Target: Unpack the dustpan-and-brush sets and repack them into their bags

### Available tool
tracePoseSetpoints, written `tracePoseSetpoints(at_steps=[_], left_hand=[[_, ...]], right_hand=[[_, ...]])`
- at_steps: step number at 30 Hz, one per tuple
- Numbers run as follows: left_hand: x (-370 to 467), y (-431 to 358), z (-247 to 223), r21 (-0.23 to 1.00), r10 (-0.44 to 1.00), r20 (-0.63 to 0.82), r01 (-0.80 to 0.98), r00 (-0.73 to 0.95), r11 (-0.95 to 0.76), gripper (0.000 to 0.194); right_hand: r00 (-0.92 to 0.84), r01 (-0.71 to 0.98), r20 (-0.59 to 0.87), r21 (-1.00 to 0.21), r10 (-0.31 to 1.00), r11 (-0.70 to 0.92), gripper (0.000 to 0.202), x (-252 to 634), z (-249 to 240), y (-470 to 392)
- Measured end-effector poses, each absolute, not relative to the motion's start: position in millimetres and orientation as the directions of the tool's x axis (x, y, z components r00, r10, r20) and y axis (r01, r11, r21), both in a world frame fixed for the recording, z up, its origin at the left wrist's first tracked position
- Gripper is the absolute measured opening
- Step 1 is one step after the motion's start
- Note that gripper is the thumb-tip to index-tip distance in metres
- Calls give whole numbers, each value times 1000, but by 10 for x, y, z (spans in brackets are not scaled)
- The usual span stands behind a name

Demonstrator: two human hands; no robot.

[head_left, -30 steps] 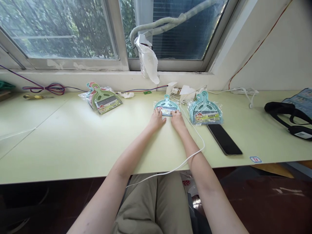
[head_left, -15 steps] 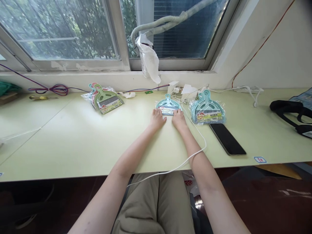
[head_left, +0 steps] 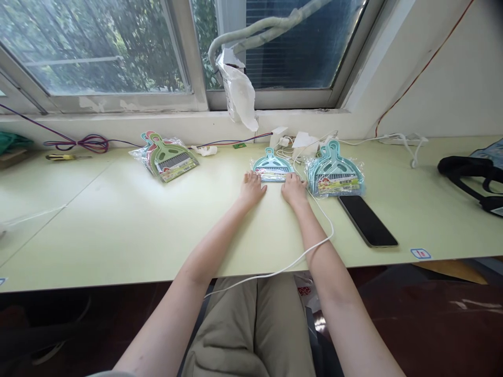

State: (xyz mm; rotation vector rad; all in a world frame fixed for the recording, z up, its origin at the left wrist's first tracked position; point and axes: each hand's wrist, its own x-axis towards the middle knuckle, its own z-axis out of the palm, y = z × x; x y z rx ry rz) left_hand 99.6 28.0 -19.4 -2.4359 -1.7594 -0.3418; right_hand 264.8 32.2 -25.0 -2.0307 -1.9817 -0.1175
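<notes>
A light-blue mini dustpan and brush set in clear plastic lies on the table with its handle pointing away from me. At its near left corner, my left hand has curled fingers closed on the wrapped edge, the thumb apart. My right hand grips the near right corner the same way. The fingertips partly hide the pack's front edge. Just right of my right hand sits a pile of similar blue sets, also in plastic. Farther left lies another pile, with a green set on top.
A black phone lies in front of the blue pile. One white cable loops over my right forearm and off the table edge. Chargers stand by the wall. A screwdriver and coiled wires lie far left, black straps far right.
My right hand has slid a little to the right along the pack's near edge, to its corner. My left hand stays at the left corner. The view has shifted slightly.
</notes>
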Motion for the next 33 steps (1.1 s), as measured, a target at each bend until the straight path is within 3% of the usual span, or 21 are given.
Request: tracePoseSetpoints(at_steps=[6, 13, 19, 26, 30, 33], left_hand=[[973, 277, -193, 53, 919, 296, 956, 260, -287, 69], [955, 298, -237, 66, 900, 335, 946, 280, -319, 51], [921, 314, -269, 105, 897, 355, 942, 264, -319, 49], [936, 371, -311, 74, 798, 422, 860, 431, -504, 58], [957, 459, -344, 135, 749, 352, 761, 562, -634, 60], [958, 502, -342, 197, 765, 288, 746, 577, -636, 53]], right_hand=[[46, 993, 256, -118, 966, -16, 38, 2613, -218, 289], [26, 996, 252, -90, 967, -4, 42, 2617, -227, 295], [22, 997, 253, -74, 967, -3, 44, 2608, -227, 297], [-94, 995, 271, -10, 958, 100, 51, 2600, -281, 368], [-120, 992, 266, 7, 957, 122, 51, 2585, -295, 376], [-116, 993, 289, 12, 950, 118, 51, 2551, -286, 362]])
